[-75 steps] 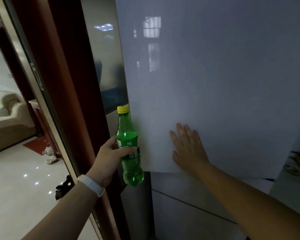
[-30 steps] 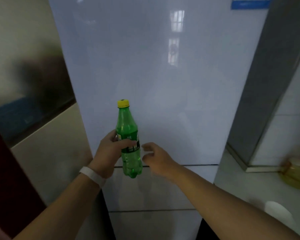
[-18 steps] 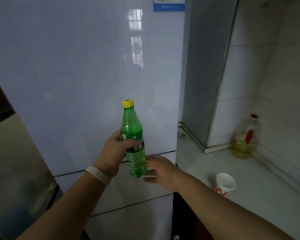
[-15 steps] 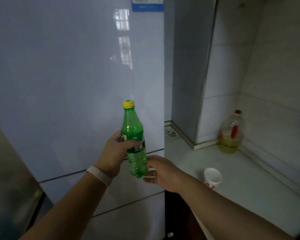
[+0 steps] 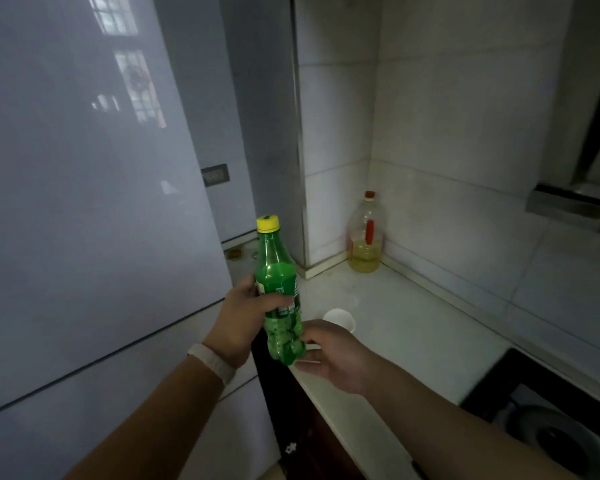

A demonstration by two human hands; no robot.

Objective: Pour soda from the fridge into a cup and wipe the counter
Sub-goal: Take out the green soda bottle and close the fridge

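Observation:
A green soda bottle (image 5: 279, 299) with a yellow cap stays upright in the air, capped, in front of the shut fridge (image 5: 84, 202). My left hand (image 5: 243, 320), a white band on its wrist, grips the bottle round its middle. My right hand (image 5: 333, 358) sits just right of the bottle's base, thumb and fingers reaching to it and touching its lower end. A white paper cup (image 5: 340, 318) stands on the pale counter (image 5: 413, 341) just behind my right hand.
A large oil bottle (image 5: 365, 237) with a red cap stands in the counter's back corner against the tiled wall. A dark stove top (image 5: 551, 427) lies at the lower right, under a range hood (image 5: 575, 209). A dark cabinet front drops below the counter edge.
The fridge door was pushed shut, then my view turned right to the counter. My right hand left the door and came to the bottle's base. The left hand kept its hold.

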